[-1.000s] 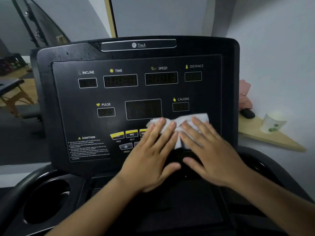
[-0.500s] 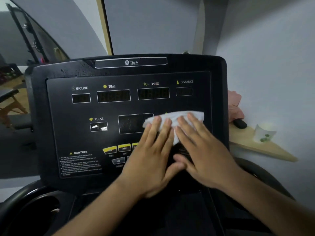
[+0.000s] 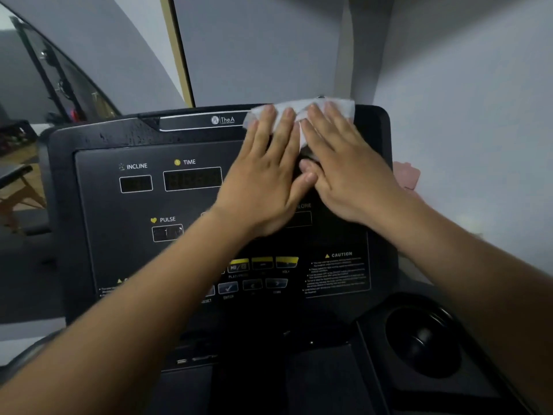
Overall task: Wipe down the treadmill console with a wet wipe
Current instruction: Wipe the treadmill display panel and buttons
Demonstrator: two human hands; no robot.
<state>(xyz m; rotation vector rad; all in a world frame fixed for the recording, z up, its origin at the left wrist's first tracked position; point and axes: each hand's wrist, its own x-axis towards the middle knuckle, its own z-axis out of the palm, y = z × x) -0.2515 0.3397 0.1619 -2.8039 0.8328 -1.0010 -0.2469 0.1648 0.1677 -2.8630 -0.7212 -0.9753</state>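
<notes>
I have my left hand (image 3: 266, 175) and right hand (image 3: 344, 169) flat, fingers straight, pressing the wet wipe (image 3: 299, 110) onto the console (image 3: 119, 205) top edge right of centre, long axis crosswise, with seemingly droplet-speckled trim (image 3: 113, 131) leftward, nearer my left hand.
</notes>
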